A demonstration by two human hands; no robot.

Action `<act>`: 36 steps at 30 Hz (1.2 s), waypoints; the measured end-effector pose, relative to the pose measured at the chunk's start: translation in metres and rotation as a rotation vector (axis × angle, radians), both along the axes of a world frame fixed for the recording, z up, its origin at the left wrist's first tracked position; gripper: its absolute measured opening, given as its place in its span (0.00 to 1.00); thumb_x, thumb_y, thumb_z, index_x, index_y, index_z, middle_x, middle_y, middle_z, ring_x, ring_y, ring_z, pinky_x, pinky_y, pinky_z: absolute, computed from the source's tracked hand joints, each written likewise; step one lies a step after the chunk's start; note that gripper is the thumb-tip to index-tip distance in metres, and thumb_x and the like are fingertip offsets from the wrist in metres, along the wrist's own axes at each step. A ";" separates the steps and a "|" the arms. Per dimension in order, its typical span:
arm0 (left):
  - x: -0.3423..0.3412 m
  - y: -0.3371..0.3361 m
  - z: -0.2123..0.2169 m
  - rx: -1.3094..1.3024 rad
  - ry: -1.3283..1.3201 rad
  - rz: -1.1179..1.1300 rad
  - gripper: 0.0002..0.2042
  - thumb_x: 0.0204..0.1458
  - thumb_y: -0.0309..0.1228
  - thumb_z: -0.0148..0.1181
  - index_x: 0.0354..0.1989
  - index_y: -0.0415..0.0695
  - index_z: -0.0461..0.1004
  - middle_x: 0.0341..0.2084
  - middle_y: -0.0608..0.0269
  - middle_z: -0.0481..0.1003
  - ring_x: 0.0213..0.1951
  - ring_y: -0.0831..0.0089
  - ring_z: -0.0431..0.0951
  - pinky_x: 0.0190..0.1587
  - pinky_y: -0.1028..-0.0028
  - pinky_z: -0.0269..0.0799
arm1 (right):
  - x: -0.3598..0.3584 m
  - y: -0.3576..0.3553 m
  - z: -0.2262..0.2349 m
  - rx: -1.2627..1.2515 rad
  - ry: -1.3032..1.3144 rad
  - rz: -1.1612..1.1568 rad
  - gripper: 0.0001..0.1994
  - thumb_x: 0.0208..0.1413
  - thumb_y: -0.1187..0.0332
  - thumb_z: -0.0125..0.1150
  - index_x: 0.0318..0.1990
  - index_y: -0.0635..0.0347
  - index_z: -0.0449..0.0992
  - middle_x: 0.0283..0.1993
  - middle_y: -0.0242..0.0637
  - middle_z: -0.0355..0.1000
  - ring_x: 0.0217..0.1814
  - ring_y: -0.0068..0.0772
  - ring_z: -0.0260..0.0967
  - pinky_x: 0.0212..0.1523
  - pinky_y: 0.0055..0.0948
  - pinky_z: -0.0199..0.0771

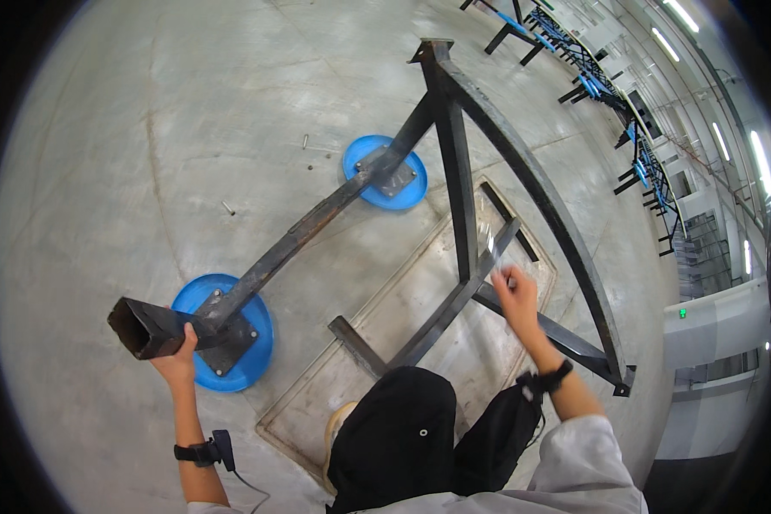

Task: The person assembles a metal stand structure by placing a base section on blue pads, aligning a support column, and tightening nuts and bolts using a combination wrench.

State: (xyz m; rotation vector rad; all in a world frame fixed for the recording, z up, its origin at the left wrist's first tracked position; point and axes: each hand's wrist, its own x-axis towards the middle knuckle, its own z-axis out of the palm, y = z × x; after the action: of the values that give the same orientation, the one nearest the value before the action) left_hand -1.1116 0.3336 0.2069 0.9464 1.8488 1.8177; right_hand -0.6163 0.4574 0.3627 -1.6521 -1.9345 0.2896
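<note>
My left hand (178, 355) is wrapped round the open end of a black square steel tube (150, 327), part of a welded metal frame. Two round blue seats, a near one (253, 364) and a far one (407, 193), lie under bolted plates on the frame's long bar (295, 236). Fingers closed, my right hand (516, 295) is raised beside the crossing bars, where a slanted black bar (458, 197) meets a lower one (441, 315). A pale, shiny blur (492, 244) shows just above its fingertips; what they hold, if anything, cannot be made out.
A curved black leg (548, 184) arches along the right side. Beneath the frame lies a worn, pale rectangular board (300, 385). Small bolts, one nearer (229, 208) and one farther (306, 140), lie on the concrete floor. Similar blue-and-black frames (591, 86) line the far right.
</note>
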 end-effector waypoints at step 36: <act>-0.045 -0.008 0.048 0.060 0.097 -0.336 0.42 0.34 0.48 0.69 0.54 0.38 0.53 0.44 0.57 0.63 0.49 0.66 0.63 0.53 0.67 0.58 | -0.338 0.057 -0.209 -0.502 0.446 -0.094 0.12 0.31 0.67 0.60 0.20 0.69 0.72 0.19 0.51 0.70 0.24 0.47 0.70 0.29 0.40 0.69</act>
State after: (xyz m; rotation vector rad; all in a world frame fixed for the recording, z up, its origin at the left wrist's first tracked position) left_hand -1.1565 0.3260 0.2553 1.2997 1.5795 1.6539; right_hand -0.9542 0.5148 0.1535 -1.7772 -1.5133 1.0786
